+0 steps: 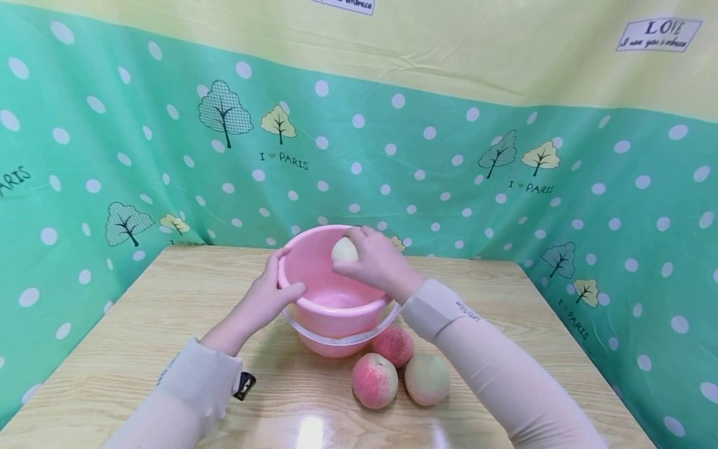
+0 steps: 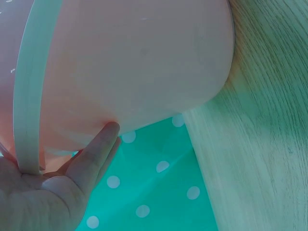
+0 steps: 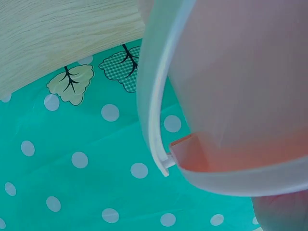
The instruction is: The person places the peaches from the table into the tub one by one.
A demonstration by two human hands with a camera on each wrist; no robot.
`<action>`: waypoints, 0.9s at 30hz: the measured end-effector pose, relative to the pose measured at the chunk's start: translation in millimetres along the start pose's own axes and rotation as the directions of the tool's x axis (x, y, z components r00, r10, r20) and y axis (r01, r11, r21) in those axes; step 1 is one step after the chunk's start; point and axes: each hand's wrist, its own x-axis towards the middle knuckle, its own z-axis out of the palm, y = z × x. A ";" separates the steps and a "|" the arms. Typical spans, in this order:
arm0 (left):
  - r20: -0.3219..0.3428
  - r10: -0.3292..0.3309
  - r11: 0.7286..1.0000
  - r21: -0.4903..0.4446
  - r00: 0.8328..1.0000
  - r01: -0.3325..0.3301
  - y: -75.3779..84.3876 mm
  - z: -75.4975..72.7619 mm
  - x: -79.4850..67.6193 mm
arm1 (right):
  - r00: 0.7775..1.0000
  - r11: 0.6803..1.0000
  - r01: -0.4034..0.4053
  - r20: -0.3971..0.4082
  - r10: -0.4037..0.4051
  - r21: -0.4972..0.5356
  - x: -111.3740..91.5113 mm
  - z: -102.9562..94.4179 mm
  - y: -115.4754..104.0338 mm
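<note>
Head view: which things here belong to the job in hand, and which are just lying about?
Belong to the job, judging by the hands:
- pink bucket, left hand at its rim
- pale fruit, in the right hand at the bucket's mouth
- three peaches beside it, probably

Apparently not:
- small black object by the left cuff, unidentifiable
- dotted backdrop

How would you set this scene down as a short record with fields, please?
left hand: grips the rim of the pink bucket
right hand: holds a pale peach at the bucket's opening
left hand's side: left of the pink bucket; left hand
handle: white, lowered across the bucket's near side
fruit on table: pink peach, second pink peach, greenish peach
table: light wood grain
backdrop: green dotted cloth, yellow above
</note>
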 end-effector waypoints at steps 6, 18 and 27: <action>-0.001 0.002 1.000 0.003 1.000 -0.002 -0.4 0.2 0.5 | 1.000 1.000 0.014 0.006 -0.014 -0.009 1.6 2.6 -1.2; 0.006 0.005 1.000 -0.007 1.000 -0.004 0.1 0.5 -0.4 | 0.999 0.996 0.044 0.022 -0.043 -0.075 3.2 7.9 -1.1; 0.006 0.011 1.000 -0.016 1.000 -0.011 -1.6 1.0 1.3 | 0.995 0.994 0.079 0.058 -0.075 -0.069 3.5 9.3 -1.6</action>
